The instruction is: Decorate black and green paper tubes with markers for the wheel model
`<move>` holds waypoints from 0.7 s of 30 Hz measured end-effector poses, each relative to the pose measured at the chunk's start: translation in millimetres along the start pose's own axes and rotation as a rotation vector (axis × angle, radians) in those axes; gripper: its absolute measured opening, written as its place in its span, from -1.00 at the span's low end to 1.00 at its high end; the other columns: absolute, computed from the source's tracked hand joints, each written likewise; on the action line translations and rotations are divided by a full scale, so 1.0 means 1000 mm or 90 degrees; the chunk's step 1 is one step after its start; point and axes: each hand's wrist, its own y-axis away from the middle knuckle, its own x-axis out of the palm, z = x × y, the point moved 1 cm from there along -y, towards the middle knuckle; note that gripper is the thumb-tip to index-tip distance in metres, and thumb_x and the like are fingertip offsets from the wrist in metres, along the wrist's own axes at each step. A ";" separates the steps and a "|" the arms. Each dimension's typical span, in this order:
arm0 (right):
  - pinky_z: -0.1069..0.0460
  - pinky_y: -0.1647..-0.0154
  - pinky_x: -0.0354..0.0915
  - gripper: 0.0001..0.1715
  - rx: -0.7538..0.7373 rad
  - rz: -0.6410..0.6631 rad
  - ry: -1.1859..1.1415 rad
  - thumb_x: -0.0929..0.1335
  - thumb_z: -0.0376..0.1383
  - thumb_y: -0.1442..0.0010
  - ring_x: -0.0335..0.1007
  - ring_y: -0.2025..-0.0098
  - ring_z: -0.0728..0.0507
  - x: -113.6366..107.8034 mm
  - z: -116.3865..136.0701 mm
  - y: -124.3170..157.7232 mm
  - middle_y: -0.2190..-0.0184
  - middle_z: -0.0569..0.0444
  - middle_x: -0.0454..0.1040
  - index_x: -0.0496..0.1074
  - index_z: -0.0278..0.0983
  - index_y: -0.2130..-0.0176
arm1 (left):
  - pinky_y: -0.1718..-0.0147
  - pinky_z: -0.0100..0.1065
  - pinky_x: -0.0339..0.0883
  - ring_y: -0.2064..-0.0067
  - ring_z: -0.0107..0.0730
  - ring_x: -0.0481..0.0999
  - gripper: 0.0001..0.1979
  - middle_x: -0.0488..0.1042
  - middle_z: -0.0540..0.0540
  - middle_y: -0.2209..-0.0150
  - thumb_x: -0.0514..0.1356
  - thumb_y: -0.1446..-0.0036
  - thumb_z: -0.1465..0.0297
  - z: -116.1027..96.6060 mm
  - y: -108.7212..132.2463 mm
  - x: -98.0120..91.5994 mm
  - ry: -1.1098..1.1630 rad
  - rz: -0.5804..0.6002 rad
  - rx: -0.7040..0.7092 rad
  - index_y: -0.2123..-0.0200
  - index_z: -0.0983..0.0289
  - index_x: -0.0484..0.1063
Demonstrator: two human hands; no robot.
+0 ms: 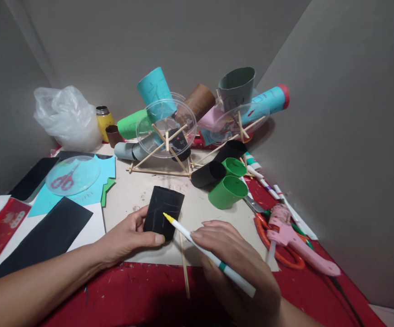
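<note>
My left hand [129, 234] grips a black paper cup [163, 211] lying on its side on the beige board [204, 213], thumb along its lower edge. My right hand [241, 263] holds a white marker [210, 256] with a yellow tip that touches the black cup's side. A thin wooden stick [184, 268] lies on the board between my hands. Behind the cup stands a stick frame carrying clear plastic lids and coloured paper cups [169, 131].
Green and black cups [227, 190] lie at the right, with a pink glue gun [295, 238], orange scissors [278, 254] and markers [268, 186]. Left: black and blue paper sheets [54, 231], a clear lid over red scissors [72, 175], a plastic bag [67, 118], a yellow flask [103, 119]. Grey walls close behind.
</note>
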 end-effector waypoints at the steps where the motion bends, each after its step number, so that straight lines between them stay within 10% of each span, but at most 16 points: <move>1: -0.10 0.09 0.48 -0.64 0.001 0.001 -0.002 0.32 -0.53 -0.21 0.62 0.26 -0.12 0.000 0.001 0.000 0.27 -0.01 0.65 0.44 -0.30 0.01 | -0.01 -0.29 0.27 0.02 -0.29 0.47 -0.43 0.57 0.09 0.01 0.50 0.05 0.30 0.000 0.000 0.000 0.002 0.001 0.001 -0.06 0.21 0.51; 21: -0.13 0.10 0.49 -0.57 0.011 -0.006 -0.037 0.31 -0.56 -0.15 0.62 0.28 -0.15 -0.004 0.002 -0.001 0.28 0.00 0.64 0.44 -0.30 0.00 | 0.00 -0.25 0.29 0.03 -0.23 0.49 -0.40 0.59 0.13 0.05 0.50 0.06 0.31 -0.003 -0.001 0.002 0.014 0.003 -0.007 -0.08 0.23 0.51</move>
